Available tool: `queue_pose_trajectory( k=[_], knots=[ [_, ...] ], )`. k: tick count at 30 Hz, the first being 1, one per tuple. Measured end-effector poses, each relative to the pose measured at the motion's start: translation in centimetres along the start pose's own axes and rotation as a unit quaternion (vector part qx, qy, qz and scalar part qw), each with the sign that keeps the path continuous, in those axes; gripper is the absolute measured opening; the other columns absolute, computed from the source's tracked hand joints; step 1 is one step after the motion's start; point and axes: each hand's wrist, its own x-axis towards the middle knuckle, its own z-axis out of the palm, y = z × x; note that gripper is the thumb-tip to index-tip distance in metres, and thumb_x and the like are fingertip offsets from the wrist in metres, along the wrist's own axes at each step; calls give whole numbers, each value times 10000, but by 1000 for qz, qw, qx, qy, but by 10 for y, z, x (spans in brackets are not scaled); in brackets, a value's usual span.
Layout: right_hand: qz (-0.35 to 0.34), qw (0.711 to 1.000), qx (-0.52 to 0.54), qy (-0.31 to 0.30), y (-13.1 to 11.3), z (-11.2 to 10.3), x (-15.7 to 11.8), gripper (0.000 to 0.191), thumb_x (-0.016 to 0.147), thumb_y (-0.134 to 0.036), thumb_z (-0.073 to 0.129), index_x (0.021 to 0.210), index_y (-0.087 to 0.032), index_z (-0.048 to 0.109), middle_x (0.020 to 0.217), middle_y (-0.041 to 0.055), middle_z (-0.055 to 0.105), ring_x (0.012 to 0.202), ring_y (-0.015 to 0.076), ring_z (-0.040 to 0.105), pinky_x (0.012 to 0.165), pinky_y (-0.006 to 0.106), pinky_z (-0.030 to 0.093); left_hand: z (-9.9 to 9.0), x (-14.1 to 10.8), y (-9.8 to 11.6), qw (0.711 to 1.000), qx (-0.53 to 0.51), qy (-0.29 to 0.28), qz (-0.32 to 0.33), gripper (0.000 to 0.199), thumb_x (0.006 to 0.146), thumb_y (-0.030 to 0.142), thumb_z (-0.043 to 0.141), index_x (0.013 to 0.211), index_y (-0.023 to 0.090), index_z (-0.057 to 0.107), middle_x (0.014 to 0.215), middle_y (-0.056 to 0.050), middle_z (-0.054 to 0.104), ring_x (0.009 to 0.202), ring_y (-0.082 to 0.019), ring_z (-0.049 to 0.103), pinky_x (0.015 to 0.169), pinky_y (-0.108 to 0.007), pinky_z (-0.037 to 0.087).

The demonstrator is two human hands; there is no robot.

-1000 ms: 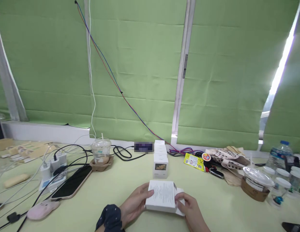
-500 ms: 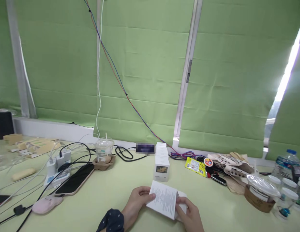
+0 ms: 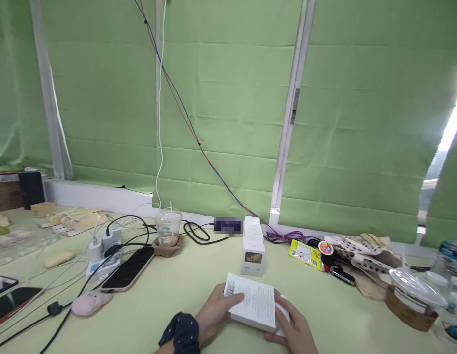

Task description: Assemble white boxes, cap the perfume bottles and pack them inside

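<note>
A white cardboard box (image 3: 252, 302) with fine grey print and a barcode is held low over the table, its printed face up. My left hand (image 3: 215, 312) grips its left end, thumb on top and fingers beneath; a dark dotted scrunchie (image 3: 180, 332) circles that wrist. My right hand (image 3: 295, 324) is closed on the box's right end, where a white flap (image 3: 283, 309) shows between the fingers. Just beyond them stands a row of similar white boxes (image 3: 253, 268), the nearest with a picture on its front.
To the left are a phone (image 3: 128, 270), tangled cables, chargers (image 3: 103, 246), a pink plush-like item (image 3: 90, 301) and a plastic cup (image 3: 168, 228). On the right lie a yellow packet (image 3: 305, 254), a perforated cloth-like item (image 3: 364, 250), a lidded bowl (image 3: 413, 300) and clear jars.
The box has turned flatter, with its barcode and front edge now showing. My right fingers have shifted along its right end. The whole view has swung slightly left.
</note>
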Motion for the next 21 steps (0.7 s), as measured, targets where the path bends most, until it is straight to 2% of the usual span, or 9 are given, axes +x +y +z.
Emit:
queue_pose_trajectory(
  k=[3,5,7,10,14,17,21],
  knots=[
    [36,997,61,22,4,7,-2,787,438,-710,770,982,-153,651,1233,167,590,955,368,622,617,481,598,6,-5,3,998,21,21,48,368,688,336,794,968,131,670,933,-109,762,874,-257,697,800,-338,510],
    [42,996,79,23,3,10,-4,799,431,-704,781,993,-164,602,1135,154,626,885,340,639,600,497,601,9,-6,4,994,45,59,82,357,694,385,781,928,140,668,893,-92,765,839,-245,690,745,-312,509],
    [56,994,87,24,-1,11,-6,802,464,-699,775,1045,-202,533,983,101,666,806,299,652,569,496,603,9,-5,4,990,63,87,92,344,699,422,768,872,141,669,831,-74,763,783,-230,684,687,-285,495],
    [75,993,87,17,-9,10,-8,824,527,-662,775,1154,-262,420,855,32,680,740,263,659,507,477,604,5,-2,6,994,50,58,76,310,731,408,744,876,144,673,815,-59,759,769,-209,682,674,-256,477],
    [82,993,84,-33,-17,9,-10,843,536,-569,826,1178,-264,372,818,19,700,698,242,663,442,418,602,-4,5,11,999,-24,9,25,278,731,335,756,921,151,674,842,-60,761,764,-186,692,673,-234,484],
    [90,988,103,-69,-17,10,-9,806,532,-517,848,1129,-251,377,784,14,713,642,212,657,422,374,596,-11,9,18,998,-58,21,12,276,696,285,782,913,148,682,825,-59,762,746,-180,700,649,-218,494],
    [90,986,121,-64,-16,11,-10,748,543,-503,845,1083,-252,394,726,-15,696,628,203,655,437,378,603,-26,14,34,992,-71,98,22,281,642,198,801,886,110,695,808,-91,755,707,-209,703,611,-244,516]
  ],
)
